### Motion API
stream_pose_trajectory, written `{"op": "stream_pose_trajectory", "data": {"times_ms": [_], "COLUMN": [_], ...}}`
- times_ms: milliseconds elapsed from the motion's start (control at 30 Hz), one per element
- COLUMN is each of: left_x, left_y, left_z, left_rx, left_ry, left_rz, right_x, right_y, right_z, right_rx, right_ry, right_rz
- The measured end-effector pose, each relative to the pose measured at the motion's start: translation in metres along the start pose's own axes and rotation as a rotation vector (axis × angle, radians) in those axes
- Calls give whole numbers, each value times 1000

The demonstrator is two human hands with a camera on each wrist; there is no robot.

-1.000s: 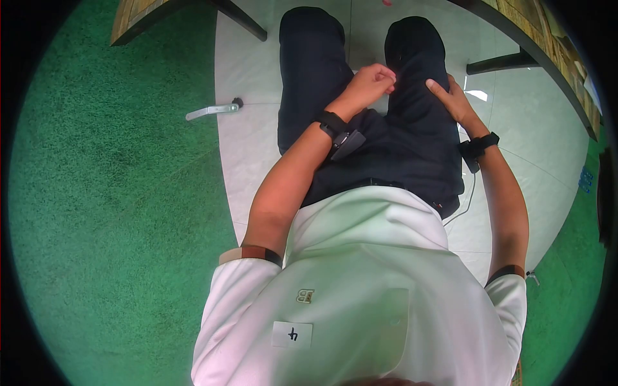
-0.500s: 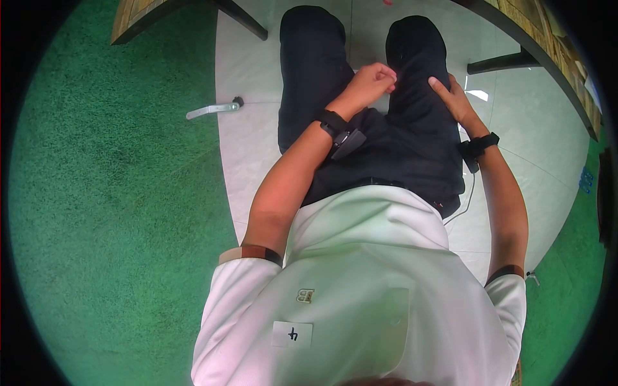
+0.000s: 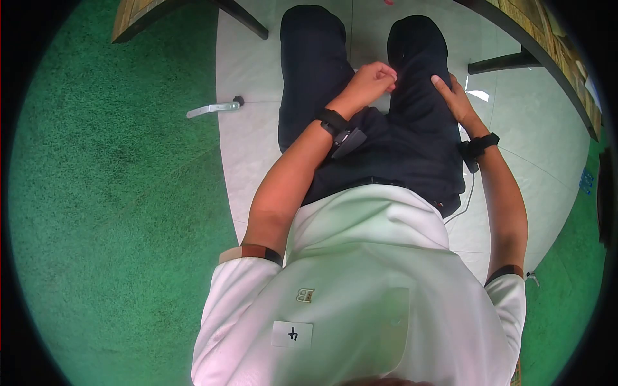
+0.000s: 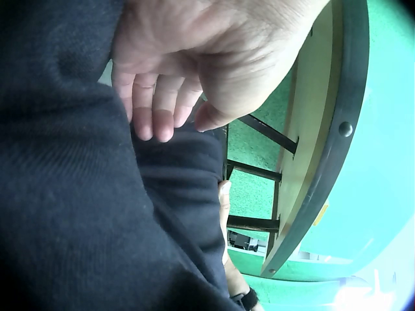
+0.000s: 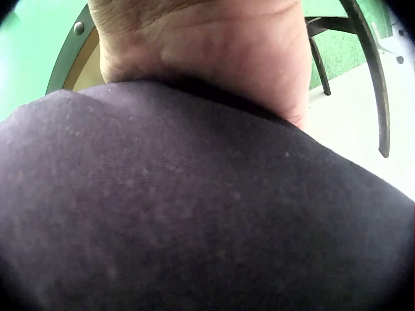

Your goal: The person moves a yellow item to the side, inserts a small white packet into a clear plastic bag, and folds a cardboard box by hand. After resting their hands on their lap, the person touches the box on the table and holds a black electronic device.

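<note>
In the head view my left hand [image 3: 371, 83] lies over the gap between the thighs, close to the inner side of the right thigh [image 3: 417, 96]. Its fingers [image 4: 163, 120] hang loosely curled and hold nothing, with the thumb apart from them in the left wrist view. My right hand [image 3: 456, 101] rests along the outer side of the right thigh, thumb on top and the other fingers mostly hidden behind the leg. The right wrist view shows the heel of this hand against dark trouser cloth [image 5: 194, 194]. Both wrists wear black bands with small devices.
Wooden table edges with dark rims curve in at the upper right [image 3: 547, 58] and upper left [image 3: 138, 22]. A dark table leg [image 3: 505, 62] juts in by the right knee. On the left, a silver metal bar [image 3: 212, 110] with a black end lies near the green carpet's [image 3: 116, 193] border with pale tiles [image 3: 248, 154].
</note>
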State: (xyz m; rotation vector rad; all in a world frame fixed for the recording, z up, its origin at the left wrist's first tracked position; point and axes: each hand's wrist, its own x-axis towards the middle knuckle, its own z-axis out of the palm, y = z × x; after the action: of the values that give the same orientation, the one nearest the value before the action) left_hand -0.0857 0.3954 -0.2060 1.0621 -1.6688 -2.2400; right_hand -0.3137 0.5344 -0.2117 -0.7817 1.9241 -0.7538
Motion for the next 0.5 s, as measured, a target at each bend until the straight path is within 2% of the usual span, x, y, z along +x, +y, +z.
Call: {"op": "stream_pose_trajectory", "data": {"times_ms": [500], "left_x": [2], "left_y": [-2], "left_z": [1], "left_rx": [-6], "left_ry": [4], "left_rz": [-4], "right_x": [-1], "right_y": [-1], "right_z": [1], "right_rx": [39], "right_ry": [-8], "right_rz": [-9]}}
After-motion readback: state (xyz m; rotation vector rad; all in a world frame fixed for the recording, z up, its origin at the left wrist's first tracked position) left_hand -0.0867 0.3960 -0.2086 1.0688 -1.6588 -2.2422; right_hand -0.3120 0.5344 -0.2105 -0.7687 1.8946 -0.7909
